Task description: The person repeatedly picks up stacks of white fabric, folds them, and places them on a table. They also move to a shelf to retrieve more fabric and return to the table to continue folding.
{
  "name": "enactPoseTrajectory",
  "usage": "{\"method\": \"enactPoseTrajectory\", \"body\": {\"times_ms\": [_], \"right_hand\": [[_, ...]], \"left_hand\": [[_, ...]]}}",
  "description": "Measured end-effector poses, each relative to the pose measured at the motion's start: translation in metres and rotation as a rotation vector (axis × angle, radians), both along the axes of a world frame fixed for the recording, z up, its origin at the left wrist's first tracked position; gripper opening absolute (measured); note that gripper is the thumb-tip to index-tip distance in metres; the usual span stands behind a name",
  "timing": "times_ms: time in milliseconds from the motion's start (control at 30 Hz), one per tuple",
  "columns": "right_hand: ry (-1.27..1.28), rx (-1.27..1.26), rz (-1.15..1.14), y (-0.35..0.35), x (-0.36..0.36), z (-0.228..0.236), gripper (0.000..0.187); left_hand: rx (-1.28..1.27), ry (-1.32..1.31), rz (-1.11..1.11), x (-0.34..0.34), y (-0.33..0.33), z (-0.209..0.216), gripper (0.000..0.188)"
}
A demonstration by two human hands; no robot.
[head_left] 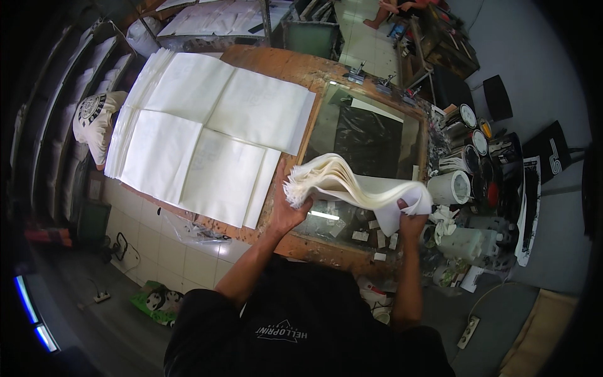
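Sheet stacks, left: flat piles of white sheets [157, 144] on the wooden table [264, 60], edges overlapping. The near ones lie close to the table's near edge; a forearm brushing past could skew them.
Left hand: left hand [291, 210] closed round the sheaf's left end, thumb on the near side. Edges fan out there; a loose grip might let inner sheets slide.
Sheaf: sheaf of off-white sheets [352, 188] held between both hands above the glass panel [326, 226], bowed, right end curled. Paper or thin cloth, hard to tell here. Tight bending could crease it.
Glass panel: small white tags [360, 236] scattered near, black sheet [370, 138] far. Lowering the sheaf here could pick up grime or a tag.
Right hand: right hand [411, 223] pinching the curled end, thumb uppermost. Uneven pull might twist the sheaf.
Tub, right: white tub [451, 187] just beyond that end. A rightward swing could mean knocks or stains.
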State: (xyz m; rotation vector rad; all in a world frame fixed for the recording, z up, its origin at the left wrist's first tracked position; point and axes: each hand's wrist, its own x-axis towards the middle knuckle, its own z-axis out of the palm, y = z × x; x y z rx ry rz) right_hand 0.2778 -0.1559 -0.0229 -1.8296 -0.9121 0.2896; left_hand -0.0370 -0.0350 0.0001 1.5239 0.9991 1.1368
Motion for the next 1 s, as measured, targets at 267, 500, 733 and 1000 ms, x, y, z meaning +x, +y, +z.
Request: {"method": "enactPoseTrajectory", "body": {"times_ms": [267,500,733,1000], "right_hand": [[0.529,-0.469,0.243,0.013,0.02,0.058,0.044],[0.673,-0.273,-0.077,-0.006,0.004,-0.061,0.03],[0.206,-0.47,-0.019,0.01,-0.004,-0.06,0.037],[0.168,-0.551,0.135,0.015,0.002,-0.053,0.033]], "left_hand": [[-0.678,0.084,-0.066,-0.021,0.037,0.025,0.075],[-0.305,0.411,-0.012,-0.013,0.036,-0.04,0.102],[-0.37,0.363,-0.091,-0.02,0.043,-0.054,0.093],[-0.49,0.332,-0.073,-0.005,0.047,-0.03,0.081]]}}
